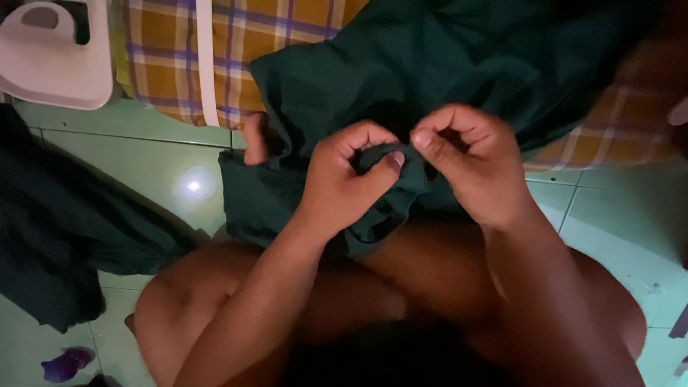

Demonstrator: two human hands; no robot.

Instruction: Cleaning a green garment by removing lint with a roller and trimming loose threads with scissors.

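Between both hands, a fold of dark green cloth (pixel 401 179) is pinched: left hand (pixel 344 179) and right hand (pixel 469 161) curl shut on it, side by side. Beyond them the cloth spreads away over a yellow checked fabric (pixel 179 50).

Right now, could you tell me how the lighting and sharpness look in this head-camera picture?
Head view: dim overall, edges falling into shadow; one small glare spot on the green tile floor; left hand and right hand, both pinching the dark green cloth, are fairly sharp; the cloth's folds lose detail in the dark.
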